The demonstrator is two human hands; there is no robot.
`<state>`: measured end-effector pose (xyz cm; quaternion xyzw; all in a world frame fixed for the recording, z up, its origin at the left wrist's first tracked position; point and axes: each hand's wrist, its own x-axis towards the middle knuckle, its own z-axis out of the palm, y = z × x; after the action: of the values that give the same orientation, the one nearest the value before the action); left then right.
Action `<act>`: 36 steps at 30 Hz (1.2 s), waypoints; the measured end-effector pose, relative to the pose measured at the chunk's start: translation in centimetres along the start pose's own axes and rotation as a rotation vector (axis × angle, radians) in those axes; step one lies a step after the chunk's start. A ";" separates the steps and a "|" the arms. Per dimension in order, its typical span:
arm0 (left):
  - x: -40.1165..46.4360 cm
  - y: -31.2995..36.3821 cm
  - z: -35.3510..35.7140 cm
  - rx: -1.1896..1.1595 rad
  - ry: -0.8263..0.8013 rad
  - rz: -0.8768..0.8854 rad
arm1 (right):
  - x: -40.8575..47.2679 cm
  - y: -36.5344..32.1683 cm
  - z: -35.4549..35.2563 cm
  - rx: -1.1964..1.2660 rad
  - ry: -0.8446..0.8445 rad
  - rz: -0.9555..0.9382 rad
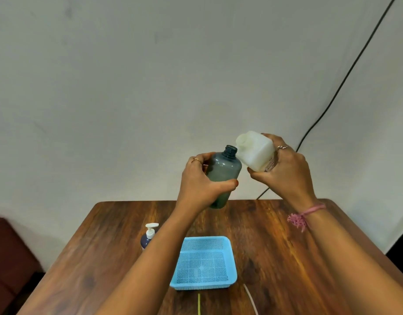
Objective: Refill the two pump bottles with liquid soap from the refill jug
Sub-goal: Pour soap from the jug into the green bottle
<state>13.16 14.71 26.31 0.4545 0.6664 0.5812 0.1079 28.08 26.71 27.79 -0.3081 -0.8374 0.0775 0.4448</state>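
**Jug tipped at open bottle, both held up over table**

Wall [150, 76]: plain, fills upper view; black cable [346, 80] runs diagonally down its right side to behind the table's far edge.

Table [275, 258]: wood, far edge w/ rounded corners just below the hands. Bare wood to R of the basket and along the far edge; L edge drops off to a dark red seat [7, 253].

Arms: both reach forward & up from bottom of view, crossing over the table; hands are raised in front of the wall, above the far edge.

Basket [232, 260]: blue mesh, mid-table, between the forearms. Two thin strips, yellow & white, lie at its near side.

Left hand [200, 180]: wrapped round the bottle [223, 173], thumb across the front. Bottle is dark translucent, cap off, neck tilted up-right toward the jug.

Right hand [284, 169]: grips the jug [255, 151] by its base end; ring on a finger, pink thread band at wrist. Jug is white, tipped sideways, mouth end right at the bottle's neck. Can't tell if liquid flows.

2nd bottle [148, 237]: dark, white pump on, upright on table L of the basket, partly behind the left forearm.
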 end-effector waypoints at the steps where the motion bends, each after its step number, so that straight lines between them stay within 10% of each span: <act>1: 0.1 0.1 0.0 0.000 0.004 0.003 | 0.3 0.0 -0.1 -0.017 0.001 -0.011; 36: -0.1 1.3 0.4 -0.077 0.095 0.004 | 3.6 0.0 -2.3 -0.209 0.106 -0.375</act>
<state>14.08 14.82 27.28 0.4233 0.6469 0.6275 0.0925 28.39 28.48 31.63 -0.1949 -0.8591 -0.1102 0.4603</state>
